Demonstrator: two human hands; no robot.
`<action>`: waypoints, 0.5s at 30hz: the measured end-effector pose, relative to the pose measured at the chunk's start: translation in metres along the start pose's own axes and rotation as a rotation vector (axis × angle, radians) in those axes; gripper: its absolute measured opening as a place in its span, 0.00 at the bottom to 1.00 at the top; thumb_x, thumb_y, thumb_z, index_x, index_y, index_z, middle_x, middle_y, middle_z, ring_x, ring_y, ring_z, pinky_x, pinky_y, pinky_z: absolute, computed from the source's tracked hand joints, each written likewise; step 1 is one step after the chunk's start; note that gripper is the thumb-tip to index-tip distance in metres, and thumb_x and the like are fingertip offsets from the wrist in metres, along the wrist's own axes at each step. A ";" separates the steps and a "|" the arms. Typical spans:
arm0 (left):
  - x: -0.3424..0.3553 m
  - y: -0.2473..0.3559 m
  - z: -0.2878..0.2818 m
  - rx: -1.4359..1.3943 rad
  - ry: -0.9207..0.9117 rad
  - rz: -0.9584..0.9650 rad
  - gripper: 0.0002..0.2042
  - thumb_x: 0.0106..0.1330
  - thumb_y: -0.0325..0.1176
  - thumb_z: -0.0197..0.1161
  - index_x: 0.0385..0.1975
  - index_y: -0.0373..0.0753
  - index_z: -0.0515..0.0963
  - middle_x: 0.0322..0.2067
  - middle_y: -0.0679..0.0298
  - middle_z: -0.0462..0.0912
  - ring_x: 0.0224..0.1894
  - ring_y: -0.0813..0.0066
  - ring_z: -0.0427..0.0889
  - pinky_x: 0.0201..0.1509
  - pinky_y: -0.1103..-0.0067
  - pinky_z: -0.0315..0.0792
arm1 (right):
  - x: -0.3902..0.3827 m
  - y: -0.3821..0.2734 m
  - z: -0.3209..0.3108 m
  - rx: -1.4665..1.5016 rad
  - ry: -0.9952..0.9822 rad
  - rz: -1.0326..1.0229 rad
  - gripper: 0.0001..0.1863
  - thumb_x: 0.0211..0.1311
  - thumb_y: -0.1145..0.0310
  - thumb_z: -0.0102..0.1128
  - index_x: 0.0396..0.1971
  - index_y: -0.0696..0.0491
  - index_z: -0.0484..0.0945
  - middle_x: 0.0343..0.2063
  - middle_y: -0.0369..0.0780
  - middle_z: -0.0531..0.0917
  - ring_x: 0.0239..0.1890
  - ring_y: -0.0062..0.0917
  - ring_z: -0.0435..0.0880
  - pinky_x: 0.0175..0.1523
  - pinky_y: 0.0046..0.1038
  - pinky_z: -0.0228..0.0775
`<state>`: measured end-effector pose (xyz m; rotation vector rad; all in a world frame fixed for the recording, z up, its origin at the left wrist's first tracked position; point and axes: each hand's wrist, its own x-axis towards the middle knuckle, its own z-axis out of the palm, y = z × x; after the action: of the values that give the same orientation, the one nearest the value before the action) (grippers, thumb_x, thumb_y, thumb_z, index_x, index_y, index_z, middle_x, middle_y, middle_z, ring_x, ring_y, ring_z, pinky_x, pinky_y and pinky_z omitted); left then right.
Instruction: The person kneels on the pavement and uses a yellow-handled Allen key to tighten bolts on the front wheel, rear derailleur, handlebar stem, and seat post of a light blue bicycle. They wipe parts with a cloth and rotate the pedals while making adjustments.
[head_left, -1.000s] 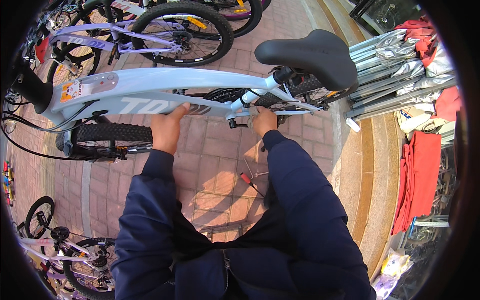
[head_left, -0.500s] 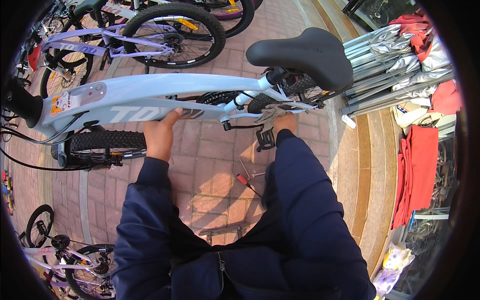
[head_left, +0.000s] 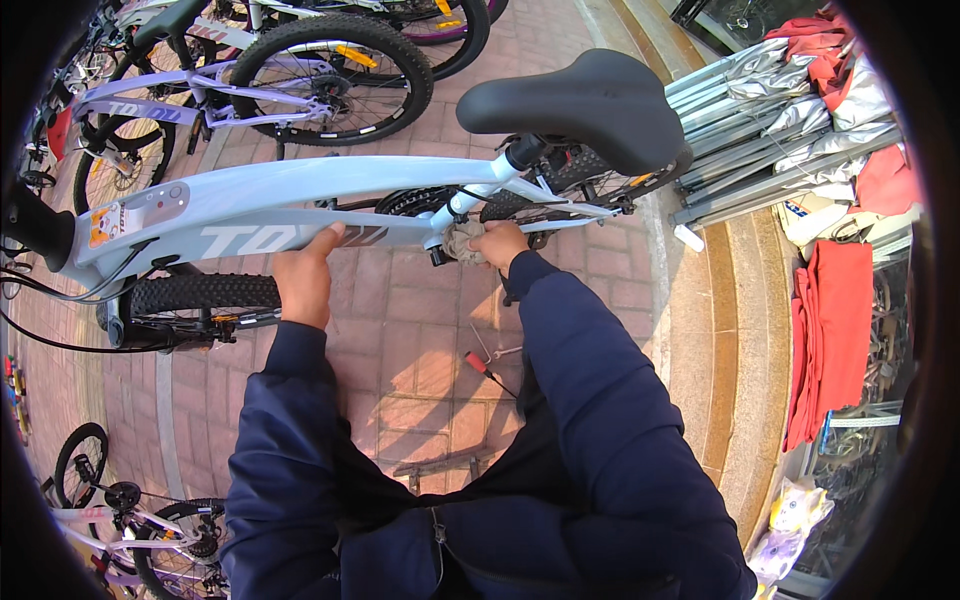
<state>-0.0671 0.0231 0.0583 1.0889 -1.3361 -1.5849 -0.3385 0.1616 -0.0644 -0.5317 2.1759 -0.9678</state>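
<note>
A pale blue bicycle (head_left: 350,176) stands across my view, with a black saddle (head_left: 570,112) at the right and its front wheel (head_left: 200,295) at the left. My left hand (head_left: 303,275) is closed on the lower frame tube from the near side. My right hand (head_left: 500,242) grips a greyish crumpled cloth (head_left: 463,240) against the frame's crank junction, below the seat tube. My right sleeve partly hides the crank. A red-handled screwdriver (head_left: 476,364) and small metal wrenches (head_left: 508,352) lie on the paving between my legs and the bicycle.
Purple and white bicycles (head_left: 330,80) stand behind; more (head_left: 125,495) at lower left. Folded canopy poles (head_left: 750,150) with red and silver fabric and a red cloth (head_left: 840,330) lie along the right. Curved stone step edges (head_left: 740,350) run beside the brick paving (head_left: 390,320).
My right hand moved right along the frame with the cloth, then back left to the crank junction. A pedal seen below it is now mostly hidden. The bicycle shifted slightly leftward in view.
</note>
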 end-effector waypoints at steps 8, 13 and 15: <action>0.002 -0.001 -0.004 0.004 -0.027 0.025 0.15 0.59 0.26 0.70 0.45 0.30 0.77 0.41 0.61 0.83 0.44 0.72 0.80 0.52 0.77 0.72 | -0.015 -0.019 -0.043 0.969 0.187 0.243 0.07 0.70 0.73 0.57 0.44 0.58 0.78 0.38 0.43 0.82 0.35 0.32 0.82 0.32 0.32 0.76; 0.007 -0.005 -0.009 0.055 -0.079 0.106 0.16 0.59 0.26 0.71 0.46 0.30 0.78 0.43 0.60 0.83 0.45 0.71 0.80 0.53 0.76 0.72 | -0.006 0.009 -0.068 1.022 0.345 0.316 0.08 0.69 0.74 0.54 0.44 0.57 0.78 0.39 0.45 0.81 0.35 0.34 0.81 0.31 0.34 0.77; 0.006 -0.006 -0.010 0.056 -0.085 0.114 0.16 0.59 0.26 0.71 0.45 0.30 0.78 0.43 0.60 0.83 0.45 0.71 0.80 0.52 0.76 0.72 | -0.004 0.024 -0.089 1.055 0.468 0.323 0.08 0.67 0.74 0.52 0.42 0.56 0.79 0.37 0.44 0.83 0.33 0.34 0.83 0.29 0.35 0.75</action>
<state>-0.0597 0.0148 0.0511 0.9702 -1.4808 -1.5329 -0.4024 0.2221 -0.0380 0.5724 1.6641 -1.9422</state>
